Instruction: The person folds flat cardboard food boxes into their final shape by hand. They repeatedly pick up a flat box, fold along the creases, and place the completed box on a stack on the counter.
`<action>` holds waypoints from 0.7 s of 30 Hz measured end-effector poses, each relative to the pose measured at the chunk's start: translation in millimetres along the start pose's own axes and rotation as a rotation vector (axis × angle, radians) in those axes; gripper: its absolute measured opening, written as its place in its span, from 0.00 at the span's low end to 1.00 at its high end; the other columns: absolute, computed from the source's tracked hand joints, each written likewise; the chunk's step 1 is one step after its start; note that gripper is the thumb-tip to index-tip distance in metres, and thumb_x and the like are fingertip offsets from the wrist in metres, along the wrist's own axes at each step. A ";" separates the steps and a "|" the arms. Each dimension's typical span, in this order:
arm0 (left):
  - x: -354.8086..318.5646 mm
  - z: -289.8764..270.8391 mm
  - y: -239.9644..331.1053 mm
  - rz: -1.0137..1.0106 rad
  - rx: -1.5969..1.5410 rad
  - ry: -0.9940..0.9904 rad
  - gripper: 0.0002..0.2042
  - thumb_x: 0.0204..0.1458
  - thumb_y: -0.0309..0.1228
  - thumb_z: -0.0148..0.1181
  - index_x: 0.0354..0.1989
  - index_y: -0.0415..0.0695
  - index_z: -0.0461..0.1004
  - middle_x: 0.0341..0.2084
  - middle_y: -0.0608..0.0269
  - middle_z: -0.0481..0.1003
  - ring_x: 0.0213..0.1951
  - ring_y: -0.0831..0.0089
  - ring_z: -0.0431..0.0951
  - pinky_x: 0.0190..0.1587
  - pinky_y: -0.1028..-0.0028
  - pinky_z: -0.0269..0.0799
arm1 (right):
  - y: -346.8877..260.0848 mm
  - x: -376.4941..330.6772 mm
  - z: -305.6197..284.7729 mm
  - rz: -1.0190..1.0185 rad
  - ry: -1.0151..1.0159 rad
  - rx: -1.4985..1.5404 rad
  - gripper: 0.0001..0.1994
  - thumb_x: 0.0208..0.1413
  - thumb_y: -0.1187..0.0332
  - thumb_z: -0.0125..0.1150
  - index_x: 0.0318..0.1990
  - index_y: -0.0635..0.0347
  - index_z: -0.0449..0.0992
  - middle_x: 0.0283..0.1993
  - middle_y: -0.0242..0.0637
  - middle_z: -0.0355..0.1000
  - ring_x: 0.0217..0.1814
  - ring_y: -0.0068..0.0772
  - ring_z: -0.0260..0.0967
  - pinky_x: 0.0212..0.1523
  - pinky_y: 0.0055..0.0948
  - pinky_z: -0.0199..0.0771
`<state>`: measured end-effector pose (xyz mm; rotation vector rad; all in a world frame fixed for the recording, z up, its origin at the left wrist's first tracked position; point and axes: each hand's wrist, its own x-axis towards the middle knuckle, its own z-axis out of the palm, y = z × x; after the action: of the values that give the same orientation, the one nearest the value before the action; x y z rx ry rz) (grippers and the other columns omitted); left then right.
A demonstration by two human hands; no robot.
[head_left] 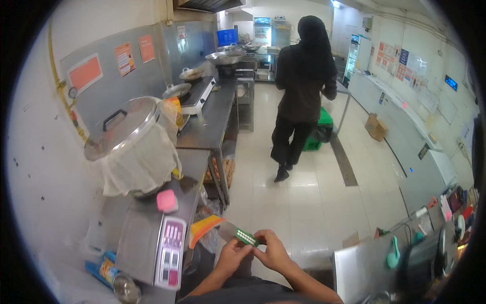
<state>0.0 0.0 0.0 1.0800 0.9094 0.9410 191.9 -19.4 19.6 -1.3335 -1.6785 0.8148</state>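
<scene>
Left hand (pixel 232 257) and right hand (pixel 274 251) are pinching a green block (pixel 246 236) at the frame's lower center, where loosening fingertips could be dropping it.

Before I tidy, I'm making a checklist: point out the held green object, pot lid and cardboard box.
Green object (pixel 246 237), head view: white-spotted face.
Pot lid (pixel 124 128), head view: top surface.
Cardboard box (pixel 375 128), head view: outer side.

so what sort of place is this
Most likely a commercial kitchen: a big lidded pot stands at the left, a tabletop stove sits on a metal counter, and a wide wok-like pan is farther back.
</scene>
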 end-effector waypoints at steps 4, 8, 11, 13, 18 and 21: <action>158.0 -1.3 38.9 -0.044 0.552 -0.113 0.14 0.65 0.33 0.65 0.53 0.37 0.76 0.39 0.51 0.83 0.40 0.67 0.86 0.44 0.69 0.80 | 43.6 117.4 -35.9 0.137 -0.017 -0.012 0.37 0.57 0.71 0.74 0.72 0.66 0.61 0.51 0.48 0.74 0.54 0.49 0.78 0.60 0.44 0.79; 306.0 13.7 86.7 0.201 0.885 -0.253 0.15 0.63 0.33 0.60 0.51 0.34 0.74 0.37 0.44 0.82 0.40 0.53 0.86 0.43 0.56 0.79 | 68.1 234.1 -88.4 0.172 0.179 0.139 0.39 0.57 0.76 0.73 0.75 0.64 0.59 0.59 0.47 0.73 0.57 0.40 0.77 0.58 0.39 0.81; 396.4 24.8 107.4 0.425 1.048 -0.371 0.15 0.60 0.31 0.59 0.51 0.35 0.75 0.37 0.41 0.80 0.41 0.42 0.82 0.46 0.48 0.78 | 87.6 308.8 -122.5 0.147 0.407 0.205 0.36 0.60 0.77 0.69 0.75 0.61 0.61 0.65 0.45 0.70 0.58 0.37 0.75 0.56 0.36 0.80; 458.0 30.5 113.9 0.469 1.175 -0.506 0.15 0.58 0.30 0.59 0.51 0.36 0.76 0.36 0.43 0.79 0.41 0.43 0.82 0.46 0.49 0.78 | 113.4 362.1 -147.6 0.104 0.516 0.162 0.30 0.61 0.75 0.68 0.71 0.63 0.67 0.63 0.48 0.71 0.55 0.40 0.77 0.54 0.36 0.81; 623.3 38.0 107.8 0.348 1.310 -0.539 0.16 0.55 0.28 0.60 0.52 0.38 0.78 0.37 0.47 0.78 0.44 0.46 0.82 0.49 0.51 0.79 | 216.6 510.9 -191.7 0.057 0.643 0.022 0.13 0.65 0.77 0.62 0.55 0.67 0.78 0.51 0.44 0.76 0.41 0.33 0.77 0.41 0.33 0.80; 717.2 38.3 115.5 0.326 1.366 -0.442 0.17 0.54 0.27 0.60 0.53 0.40 0.79 0.38 0.47 0.79 0.44 0.47 0.82 0.50 0.51 0.80 | 266.6 608.0 -217.0 0.081 0.626 -0.025 0.10 0.65 0.77 0.62 0.51 0.68 0.79 0.45 0.45 0.77 0.36 0.32 0.77 0.38 0.32 0.79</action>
<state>253.4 681.5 23.7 2.5263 0.9808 0.1662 442.4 632.6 11.2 -1.4857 -1.1474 0.3575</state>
